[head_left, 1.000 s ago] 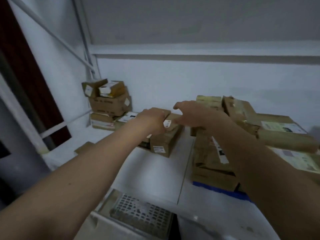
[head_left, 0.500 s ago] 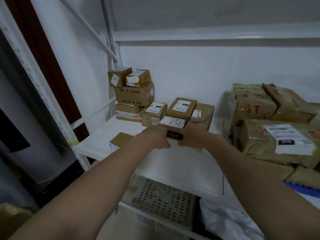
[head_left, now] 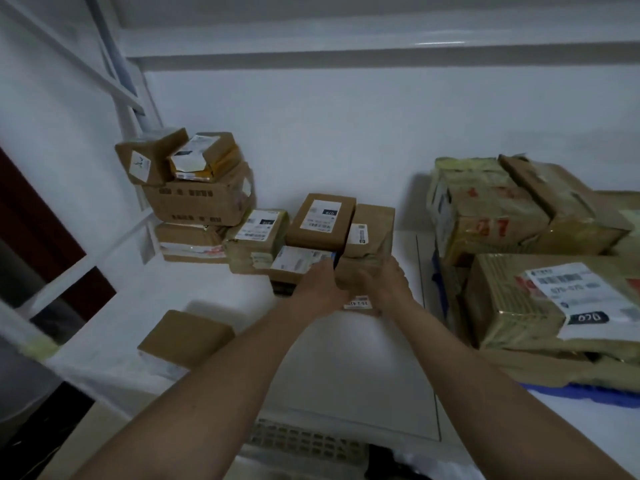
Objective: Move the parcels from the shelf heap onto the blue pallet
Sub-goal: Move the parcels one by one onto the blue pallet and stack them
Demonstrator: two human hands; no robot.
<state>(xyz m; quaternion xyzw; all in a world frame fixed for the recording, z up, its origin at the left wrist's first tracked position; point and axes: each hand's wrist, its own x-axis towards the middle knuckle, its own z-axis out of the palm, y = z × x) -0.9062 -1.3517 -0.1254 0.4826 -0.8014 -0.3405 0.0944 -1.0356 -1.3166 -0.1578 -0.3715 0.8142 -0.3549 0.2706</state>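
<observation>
Gripping a brown cardboard parcel [head_left: 363, 271] from both sides, the left hand [head_left: 317, 285] and right hand [head_left: 388, 284] close around its front end, where a small white sticker shows below the wrists; the box is long and narrow, its paper skin creased, and it sits at the front of the shelf heap [head_left: 311, 233]; touching it on the left lies a flat carton with a glossy white label [head_left: 299, 259], and behind that a squarer carton [head_left: 322, 221] rests tilted on the others; further left, a stack of taped boxes [head_left: 197, 195] stands in the corner against the white wall, topped by two small crumpled ones; a plain flat box [head_left: 185, 337] lies alone near the front edge of the smooth white shelf [head_left: 346, 368]; well to the right, bigger cartons wrapped in yellowish tape [head_left: 519, 258] are piled on the ribbed blue pallet [head_left: 595, 393], one bearing red scrawled digits.
</observation>
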